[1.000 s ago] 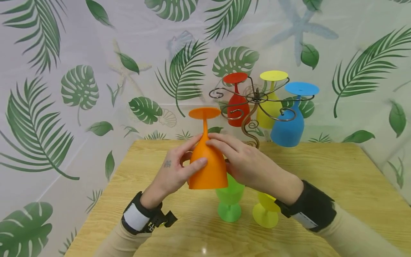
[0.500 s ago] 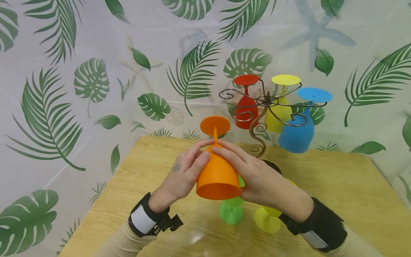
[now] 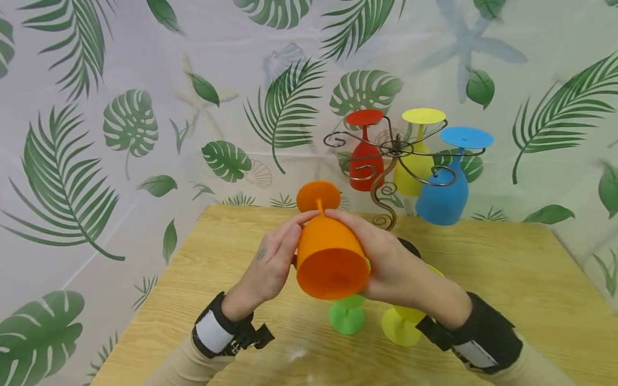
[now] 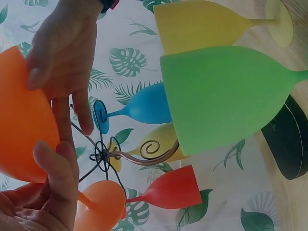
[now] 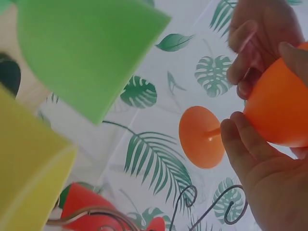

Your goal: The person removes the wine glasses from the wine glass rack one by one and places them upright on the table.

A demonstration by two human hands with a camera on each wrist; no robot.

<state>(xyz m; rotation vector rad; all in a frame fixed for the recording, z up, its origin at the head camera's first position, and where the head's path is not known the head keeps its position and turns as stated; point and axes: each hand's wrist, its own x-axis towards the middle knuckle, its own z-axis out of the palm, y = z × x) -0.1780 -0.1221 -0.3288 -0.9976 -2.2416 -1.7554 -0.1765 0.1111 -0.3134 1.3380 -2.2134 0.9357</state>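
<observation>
Both hands hold an orange plastic goblet (image 3: 330,241) above the table, tipped so its open mouth faces me and its round foot points away. My left hand (image 3: 272,260) grips the bowl's left side, fingertips near the stem. On the other side my right hand (image 3: 386,260) holds the bowl, its fingers reaching toward the stem. In the left wrist view the thumb and fingers of the left hand (image 4: 45,192) lie against the orange bowl (image 4: 24,120). The right wrist view has the right hand (image 5: 269,178) beside the stem and bowl. Parts of the fingers behind the bowl are hidden.
Behind, a curled metal rack (image 3: 397,147) carries upside-down red (image 3: 366,166), yellow (image 3: 415,171) and blue (image 3: 444,195) goblets. Upright green (image 3: 346,317) and yellow (image 3: 402,326) goblets stand on the wooden table (image 3: 507,279), partly behind the right arm. A black rack base (image 3: 409,246) shows there too.
The orange goblet was upside down and nearly vertical; it has tipped, its mouth turning up toward me and its foot away. Both hands moved with it and kept hold. The view shifted slightly.
</observation>
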